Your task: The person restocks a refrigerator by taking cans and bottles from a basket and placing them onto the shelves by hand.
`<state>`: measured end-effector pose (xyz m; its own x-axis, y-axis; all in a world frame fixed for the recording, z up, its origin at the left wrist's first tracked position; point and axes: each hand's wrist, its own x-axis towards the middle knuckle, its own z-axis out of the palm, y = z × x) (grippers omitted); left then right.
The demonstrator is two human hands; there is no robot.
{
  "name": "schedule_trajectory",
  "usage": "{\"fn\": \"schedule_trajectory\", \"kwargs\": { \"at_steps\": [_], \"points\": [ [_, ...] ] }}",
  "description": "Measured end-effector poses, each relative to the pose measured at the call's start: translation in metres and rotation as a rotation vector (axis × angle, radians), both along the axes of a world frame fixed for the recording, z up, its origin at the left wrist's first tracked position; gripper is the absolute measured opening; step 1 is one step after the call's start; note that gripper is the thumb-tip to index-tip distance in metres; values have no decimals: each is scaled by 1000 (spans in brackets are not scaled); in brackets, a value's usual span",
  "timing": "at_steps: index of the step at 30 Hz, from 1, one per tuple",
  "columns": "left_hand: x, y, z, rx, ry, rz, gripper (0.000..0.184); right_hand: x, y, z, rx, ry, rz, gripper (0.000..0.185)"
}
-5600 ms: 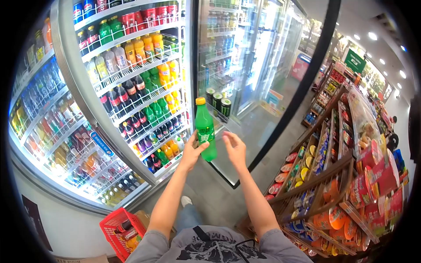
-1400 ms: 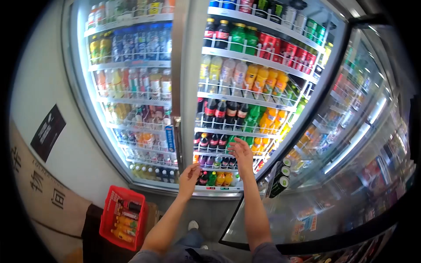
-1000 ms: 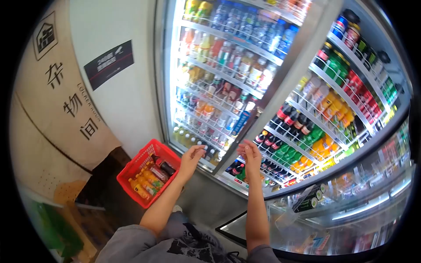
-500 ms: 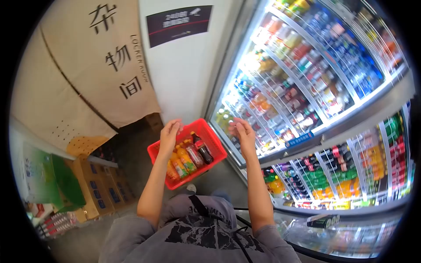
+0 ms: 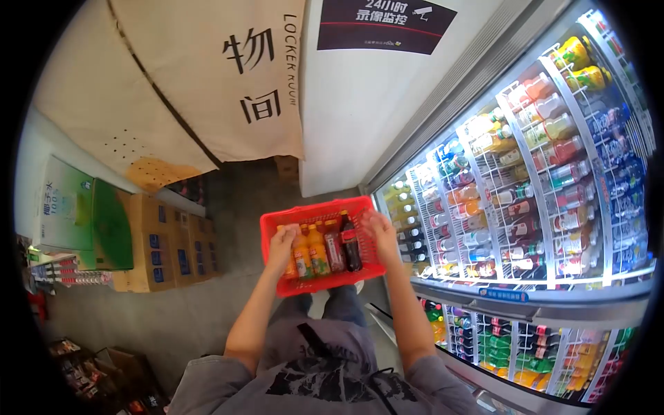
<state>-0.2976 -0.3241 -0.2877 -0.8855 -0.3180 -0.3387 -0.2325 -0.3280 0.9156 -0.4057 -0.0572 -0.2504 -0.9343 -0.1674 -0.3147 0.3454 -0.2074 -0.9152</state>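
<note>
A red plastic basket (image 5: 325, 283) is in front of my legs, with a shoe showing at its near edge. Several orange drink bottles (image 5: 316, 250), a bottle with a red label (image 5: 335, 252) and a dark cola bottle (image 5: 350, 247) lie side by side in it. Over the basket's left part is my left hand (image 5: 281, 245), its fingers curled together; whether anything is between them is hidden. My right hand (image 5: 381, 234) is by the right rim, fingers apart and slightly blurred. I cannot tell whether either hand touches the basket.
A lit drinks fridge (image 5: 503, 294) with several bottle rows fills the right side. Cardboard boxes (image 5: 153, 242) and a green and white carton (image 5: 83, 214) stand on the left. A cloth curtain (image 5: 194, 90) hangs ahead beside a white wall (image 5: 339, 117).
The view has turned, bringing the basket rightward and more level in it. My left hand now overlaps the basket's left part, and my right hand overlaps its right end. The bottles stay in the basket.
</note>
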Motion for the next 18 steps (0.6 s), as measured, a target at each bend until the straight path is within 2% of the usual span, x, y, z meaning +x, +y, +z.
{"fn": "schedule_trajectory", "kwargs": {
  "at_steps": [2,5,8,10,11,12,14,17,18],
  "points": [
    [-5,25,-36,-8,-27,-82,30,-3,8,-27,2,-51,16,37],
    [-24,72,-64,192,-155,-137,37,-3,19,-64,35,-84,9,37],
    [-38,110,-128,229,-236,-125,37,-1,30,-132,160,-52,118,40],
    [-42,130,-146,286,-320,-122,41,8,35,-177,313,4,108,42],
    [-42,139,-163,272,-387,-128,43,14,42,-210,374,20,153,46],
    [-40,149,-179,258,-456,-134,45,16,42,-210,375,2,156,46],
    [-34,161,-194,235,-507,-149,49,20,35,-193,771,-169,346,51],
    [-38,171,-196,167,-520,-93,47,40,37,-258,719,-50,245,54],
    [-39,173,-202,76,-556,-101,42,44,34,-270,713,8,213,55]
  ]
}}
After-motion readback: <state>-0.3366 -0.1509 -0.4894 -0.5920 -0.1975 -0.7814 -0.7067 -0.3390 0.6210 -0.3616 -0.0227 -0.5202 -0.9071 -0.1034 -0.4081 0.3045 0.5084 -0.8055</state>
